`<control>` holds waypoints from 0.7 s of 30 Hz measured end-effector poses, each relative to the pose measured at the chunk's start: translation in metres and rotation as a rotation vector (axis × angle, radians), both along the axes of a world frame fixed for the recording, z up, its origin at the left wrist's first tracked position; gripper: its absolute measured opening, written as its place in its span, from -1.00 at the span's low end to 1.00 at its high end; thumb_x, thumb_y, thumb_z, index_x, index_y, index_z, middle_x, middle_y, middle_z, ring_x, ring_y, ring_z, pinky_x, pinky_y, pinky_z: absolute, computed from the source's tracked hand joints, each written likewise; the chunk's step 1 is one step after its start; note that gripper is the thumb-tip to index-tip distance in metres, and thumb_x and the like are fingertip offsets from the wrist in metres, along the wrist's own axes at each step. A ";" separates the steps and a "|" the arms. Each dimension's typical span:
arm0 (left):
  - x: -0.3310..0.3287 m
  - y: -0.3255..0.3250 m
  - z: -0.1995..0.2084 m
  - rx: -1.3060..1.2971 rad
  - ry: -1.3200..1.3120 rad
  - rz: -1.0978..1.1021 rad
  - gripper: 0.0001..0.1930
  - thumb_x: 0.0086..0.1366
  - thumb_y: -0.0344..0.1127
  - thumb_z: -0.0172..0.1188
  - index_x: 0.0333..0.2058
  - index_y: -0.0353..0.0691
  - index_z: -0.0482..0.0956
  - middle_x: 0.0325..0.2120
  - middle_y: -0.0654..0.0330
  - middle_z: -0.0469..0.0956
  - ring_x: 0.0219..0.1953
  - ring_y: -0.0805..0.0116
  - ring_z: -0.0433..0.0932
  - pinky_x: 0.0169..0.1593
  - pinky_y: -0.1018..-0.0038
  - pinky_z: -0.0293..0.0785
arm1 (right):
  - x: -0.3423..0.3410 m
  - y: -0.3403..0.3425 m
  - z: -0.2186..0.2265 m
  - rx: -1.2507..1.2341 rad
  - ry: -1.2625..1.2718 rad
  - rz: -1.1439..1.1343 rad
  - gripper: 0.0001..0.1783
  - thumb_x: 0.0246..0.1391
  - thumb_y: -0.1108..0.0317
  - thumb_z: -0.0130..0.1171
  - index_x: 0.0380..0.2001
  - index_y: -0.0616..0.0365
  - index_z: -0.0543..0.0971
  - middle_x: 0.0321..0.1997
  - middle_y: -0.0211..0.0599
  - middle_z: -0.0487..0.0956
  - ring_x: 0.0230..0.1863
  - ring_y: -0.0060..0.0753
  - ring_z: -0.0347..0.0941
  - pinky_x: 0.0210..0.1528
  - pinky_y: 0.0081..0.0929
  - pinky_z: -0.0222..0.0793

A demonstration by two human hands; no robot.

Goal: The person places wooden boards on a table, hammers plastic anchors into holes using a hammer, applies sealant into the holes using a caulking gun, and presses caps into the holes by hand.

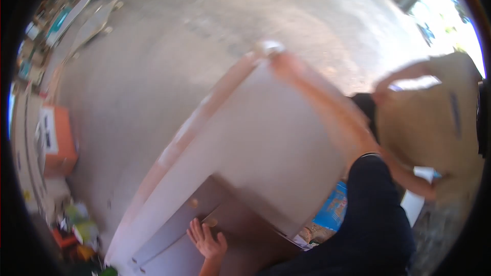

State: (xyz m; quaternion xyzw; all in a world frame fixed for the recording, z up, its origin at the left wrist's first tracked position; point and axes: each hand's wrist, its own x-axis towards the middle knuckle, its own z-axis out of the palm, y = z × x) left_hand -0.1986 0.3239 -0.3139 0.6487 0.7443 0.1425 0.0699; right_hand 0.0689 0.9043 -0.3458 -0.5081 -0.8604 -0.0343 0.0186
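Floor: bare concrete (169, 46), orange box (59, 140) far left
L hand (207, 240): fingers spread, flat on cabinet panel (240, 240)
R hand (284, 64): blurred, grip can't tell, at white board (261, 138) top

two hands are showing: the left hand (206, 240) lying flat with fingers spread on one white cabinet (255, 138), the right hand (283, 63) gripping its far corner. one co-worker (434, 122) is bending nearby. one orange box (59, 140) is sitting on the floor.

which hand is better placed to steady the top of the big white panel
Right, probably. The right hand is already at the top edge of the white panel, though blur hides its grip. The left hand lies open, far below, on the knobbed board.
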 end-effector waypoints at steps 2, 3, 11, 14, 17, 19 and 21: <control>-0.011 -0.021 0.005 -0.011 0.131 0.083 -0.35 0.23 -0.12 0.01 0.24 -0.30 0.13 0.24 -0.25 0.18 0.27 -0.33 0.15 0.30 -0.20 -0.08 | -0.076 -0.097 0.022 -0.578 0.479 0.255 -0.79 0.10 0.32 -0.02 -0.42 0.18 0.56 -0.42 -0.11 0.56 -0.34 -0.22 0.53 -0.33 -0.21 0.45; -0.010 -0.021 -0.002 0.041 0.093 0.037 -0.35 0.23 -0.12 0.01 0.24 -0.30 0.13 0.24 -0.25 0.18 0.27 -0.33 0.15 0.30 -0.20 -0.08 | -0.074 -0.163 0.067 -0.481 0.726 0.232 -0.81 0.05 0.33 0.02 -0.37 0.16 0.57 -0.34 -0.09 0.57 -0.24 -0.16 0.52 -0.23 -0.17 0.44; -0.002 -0.025 -0.014 0.336 -0.280 -0.050 -0.39 0.21 -0.16 0.17 0.18 -0.29 0.27 0.08 -0.19 0.33 0.14 -0.25 0.29 0.15 0.00 0.25 | -0.095 -0.428 0.095 -0.782 0.331 0.511 -0.76 -0.04 0.40 0.04 -0.24 0.02 0.54 -0.20 -0.30 0.49 -0.14 -0.10 0.51 -0.13 -0.18 0.46; 0.020 -0.047 0.029 0.141 -0.393 -0.173 -0.81 0.18 -0.35 0.17 -0.23 -0.24 0.59 -0.28 -0.06 0.54 -0.20 -0.10 0.52 -0.16 0.13 0.42 | -0.093 -0.499 0.109 -0.867 0.383 0.518 -0.75 -0.02 0.40 0.03 -0.22 -0.02 0.54 -0.19 -0.32 0.47 -0.12 -0.10 0.49 -0.09 -0.19 0.43; 0.024 -0.075 0.024 0.332 -0.470 -0.063 -0.92 0.21 -0.46 0.10 -0.39 -0.23 0.58 -0.46 0.04 0.56 -0.43 0.05 0.54 -0.37 0.23 0.41 | -0.097 -0.531 0.130 -0.809 0.369 0.592 -0.72 0.00 0.36 0.01 -0.17 0.00 0.54 -0.12 -0.25 0.50 -0.08 -0.06 0.49 -0.04 -0.15 0.41; 0.012 -0.115 0.021 0.171 -0.758 0.188 -0.89 0.27 -0.41 0.08 -0.38 -0.27 0.57 -0.52 0.09 0.54 -0.47 0.26 0.53 -0.40 0.35 0.40 | -0.108 -0.537 0.175 -0.862 0.262 0.297 -0.75 0.01 0.23 0.04 -0.25 -0.06 0.60 -0.17 -0.22 0.54 -0.08 -0.06 0.51 -0.01 -0.14 0.41; -0.002 -0.127 0.051 -0.101 -1.041 0.431 -0.78 0.37 -0.33 0.02 -0.36 -0.36 0.56 -0.56 0.19 0.53 -0.44 0.52 0.49 -0.31 0.53 0.42 | -0.107 -0.528 0.174 -0.379 0.259 0.475 -0.77 0.06 0.16 0.04 -0.38 -0.04 0.63 -0.25 -0.16 0.55 -0.16 -0.06 0.48 -0.13 -0.15 0.43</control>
